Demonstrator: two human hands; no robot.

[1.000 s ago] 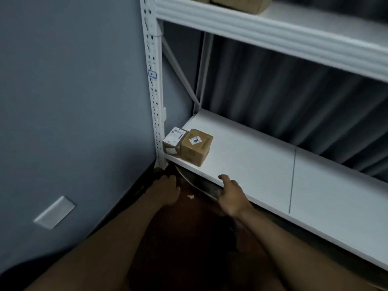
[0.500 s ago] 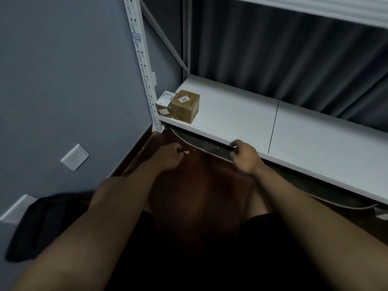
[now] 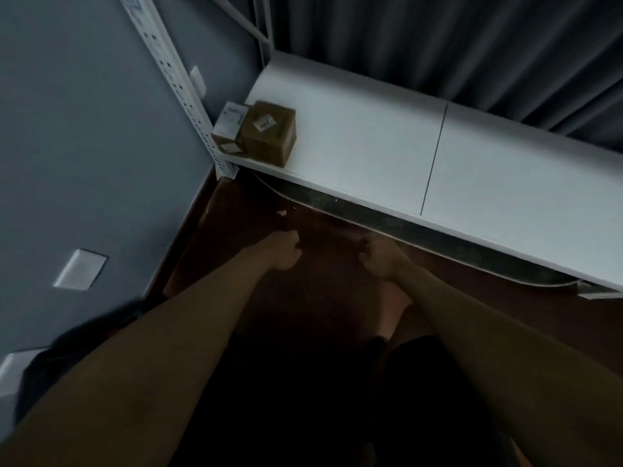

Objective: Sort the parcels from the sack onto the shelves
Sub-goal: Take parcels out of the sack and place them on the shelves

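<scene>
Parcels sit at the far left end of the lowest shelf, well beyond your hands. Nearest to you, your two bare forearms reach forward over the dark brown floor (image 3: 317, 298). Your left hand (image 3: 285, 251) hovers above the floor with its fingers curled into a loose fist; nothing shows inside it. Your right hand (image 3: 377, 259) is level with it, a short gap between them, fingers likewise curled under and holding nothing that you can see. Neither hand touches the shelf.

Just past your right hand runs the front edge of the white shelf (image 3: 371, 156), which crosses the view from upper left to lower right, with a thin seam between its two boards.

At its left end, against the white perforated post (image 3: 183, 92), stands the brown box (image 3: 269, 136), roughly cube-shaped, with no clear long axis; a small white label faces up on its top. The smaller white-topped box (image 3: 229, 128) touches its left side, wedged between it and the post, its long axis running front to back on the shelf.

Behind the shelf hangs a dark pleated curtain (image 3: 438, 45); a grey wall (image 3: 84, 129) stands to the left.
</scene>
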